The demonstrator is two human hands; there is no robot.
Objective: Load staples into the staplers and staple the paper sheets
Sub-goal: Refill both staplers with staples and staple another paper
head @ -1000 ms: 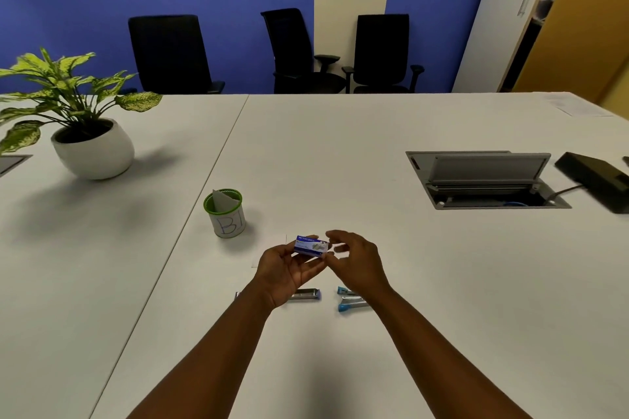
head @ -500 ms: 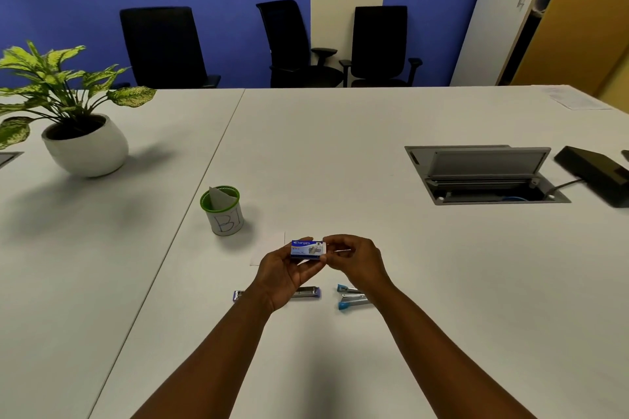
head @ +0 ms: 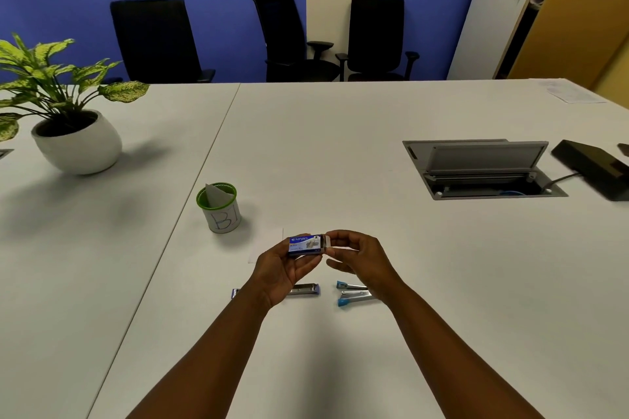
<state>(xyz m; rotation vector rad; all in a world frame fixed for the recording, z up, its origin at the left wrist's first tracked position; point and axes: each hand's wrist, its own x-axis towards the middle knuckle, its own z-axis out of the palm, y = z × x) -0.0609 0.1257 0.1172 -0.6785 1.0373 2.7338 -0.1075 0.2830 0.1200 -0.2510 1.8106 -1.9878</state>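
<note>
Left hand holds staple box up over table, grip curled round its underside & near edge. Right hand pinching pale inner tray end at box's right side, grip closed on that bit; tray pulled out only a little. Staples themselves not visible. Two staplers lying on table just below hands: purple-tipped stapler partly behind left wrist, blue stapler under right wrist, looks hinged open. Pale paper sheet flat on table behind left hand, near green-rimmed cup marked "B1".

Risks, as judgement:
- Tray yanked too fast → slides fully out, staple strips spill/snap over table.
- Box tilted w/ open end down → strips drop out onto staplers.
- Grip on tray end is tiny, could slip & tear flap instead of drawing tray.
- Strip fed wrong way up → jam in stapler.

Vs earlier frames: box turned from tilted to roughly level, label now facing cam. Right hand gone from fingers beside box end to pinch on tray end, tray now showing as pale lip. Hands at much the same spot over staplers. Staplers, cup, sheet unmoved.
</note>
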